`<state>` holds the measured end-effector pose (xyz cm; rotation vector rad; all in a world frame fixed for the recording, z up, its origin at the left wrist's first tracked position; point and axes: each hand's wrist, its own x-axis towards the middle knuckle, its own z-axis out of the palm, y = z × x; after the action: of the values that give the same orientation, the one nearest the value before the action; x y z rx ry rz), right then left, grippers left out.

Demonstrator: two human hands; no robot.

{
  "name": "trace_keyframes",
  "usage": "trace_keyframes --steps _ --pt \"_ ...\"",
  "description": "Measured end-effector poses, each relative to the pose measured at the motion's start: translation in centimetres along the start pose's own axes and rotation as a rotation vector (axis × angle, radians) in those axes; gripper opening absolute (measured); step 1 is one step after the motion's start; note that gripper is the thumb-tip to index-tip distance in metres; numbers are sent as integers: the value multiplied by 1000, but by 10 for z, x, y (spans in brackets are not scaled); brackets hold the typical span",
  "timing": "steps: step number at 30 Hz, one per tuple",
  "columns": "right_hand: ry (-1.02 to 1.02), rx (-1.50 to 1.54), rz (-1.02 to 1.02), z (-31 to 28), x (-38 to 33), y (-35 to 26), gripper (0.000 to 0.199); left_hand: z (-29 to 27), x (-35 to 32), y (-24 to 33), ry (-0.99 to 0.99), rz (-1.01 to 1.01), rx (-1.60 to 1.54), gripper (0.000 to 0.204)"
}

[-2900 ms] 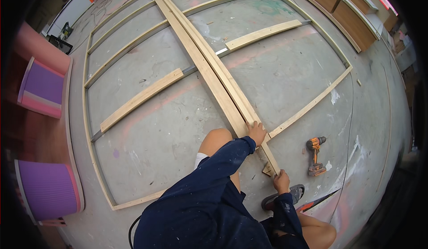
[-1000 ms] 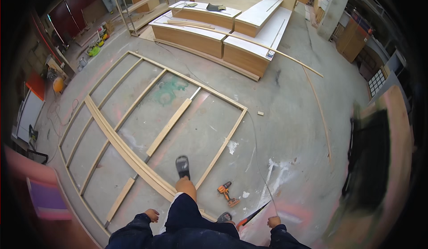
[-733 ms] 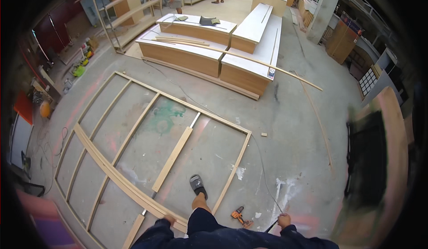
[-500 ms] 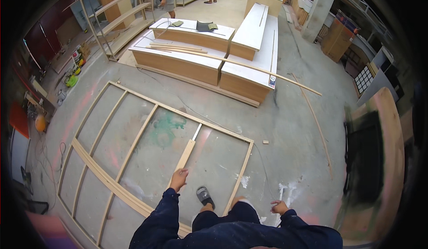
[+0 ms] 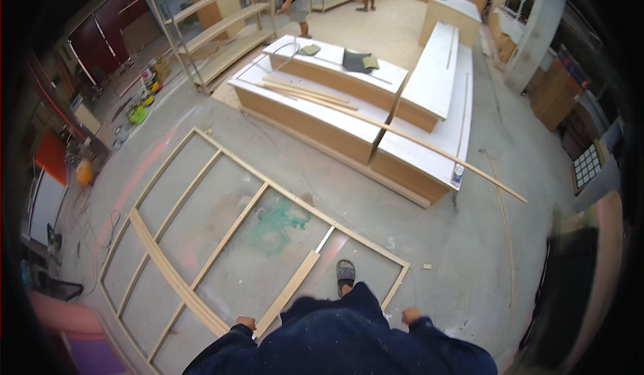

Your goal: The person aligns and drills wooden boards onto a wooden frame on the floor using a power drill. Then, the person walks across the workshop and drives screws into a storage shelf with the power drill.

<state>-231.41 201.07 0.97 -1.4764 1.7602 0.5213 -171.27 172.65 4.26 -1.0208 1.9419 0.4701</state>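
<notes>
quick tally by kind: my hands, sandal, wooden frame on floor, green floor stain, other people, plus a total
Left hand and right hand: 2
Sandal: 1
Wooden frame: 1
Green floor stain: 1
Other people: 2
Total: 7

The head-worn fisheye looks down and forward, the wearer's torso (image 5: pixel 342 341) close at bottom centre (the wooden frame (image 5: pixel 229 237) farther, lower left).

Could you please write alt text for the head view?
A person in dark blue has one sandalled foot inside a wooden frame on the floor, left hand and right hand apart, seemingly empty. White-topped platforms stand beyond.
</notes>
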Motion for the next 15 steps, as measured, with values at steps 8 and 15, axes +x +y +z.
trace_keyframes --steps 8,15 --pt "663 726 142 -328 204 -35 32 -111 38 -13 410 -518 -1921 19" --pt "410 908 -60 -483 297 -122 26 -175 140 -58 205 -303 -1892 25"
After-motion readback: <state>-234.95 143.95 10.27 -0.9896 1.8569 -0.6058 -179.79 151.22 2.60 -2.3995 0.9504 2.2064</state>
